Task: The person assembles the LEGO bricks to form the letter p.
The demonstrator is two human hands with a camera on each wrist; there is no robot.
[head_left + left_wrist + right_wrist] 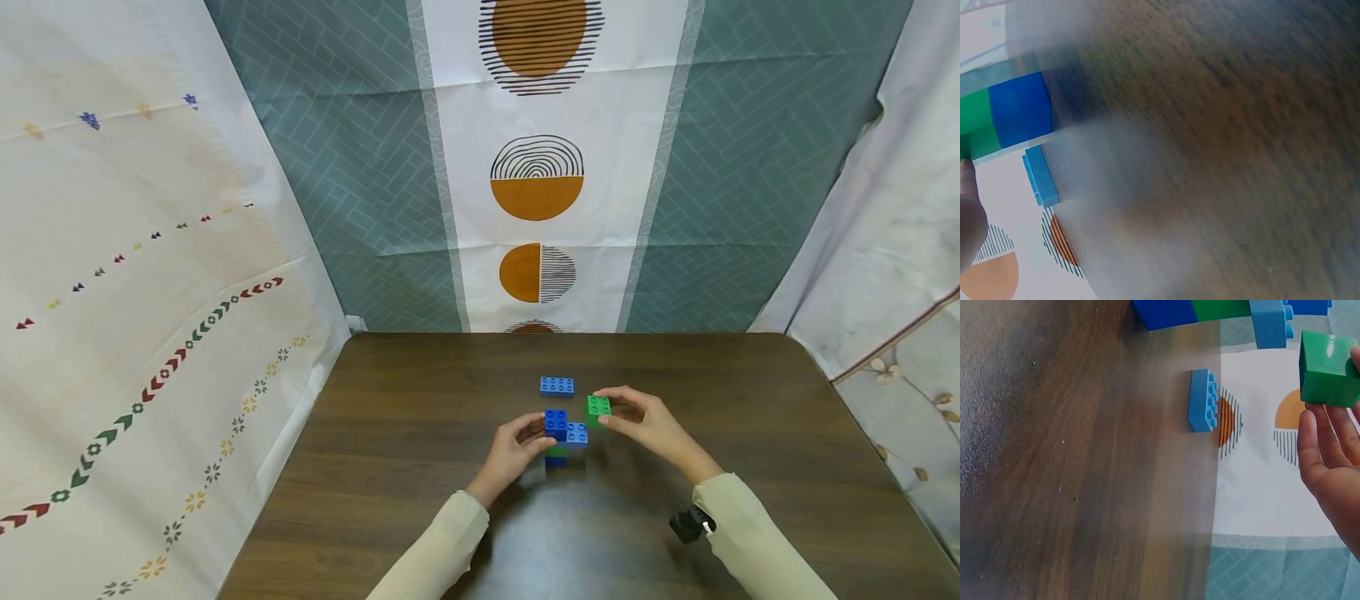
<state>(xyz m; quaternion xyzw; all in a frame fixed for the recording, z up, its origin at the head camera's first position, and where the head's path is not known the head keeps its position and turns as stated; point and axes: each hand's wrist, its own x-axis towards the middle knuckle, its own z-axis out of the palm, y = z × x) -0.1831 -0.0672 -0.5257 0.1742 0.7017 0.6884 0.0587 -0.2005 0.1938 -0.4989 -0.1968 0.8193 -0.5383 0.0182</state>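
Observation:
My left hand (508, 457) pinches the small brick stack at its upper part. On top of it is a dark blue toy building brick (556, 423). Beneath that, a light blue brick (577, 434) juts out to the right, above a green brick (556, 451) and a dark blue bottom brick (1021, 111). Between the thumb and fingers of my right hand (643, 422) is a loose green brick (597, 408), studs up, just right of the stack. Its hollow underside faces the right wrist camera.
A flat light blue brick (557, 386) lies on the brown wooden table (420, 392) beyond the stack. A black wrist device (692, 524) is strapped at the right sleeve. Patterned cloths (540, 117) hang behind the table and at its sides.

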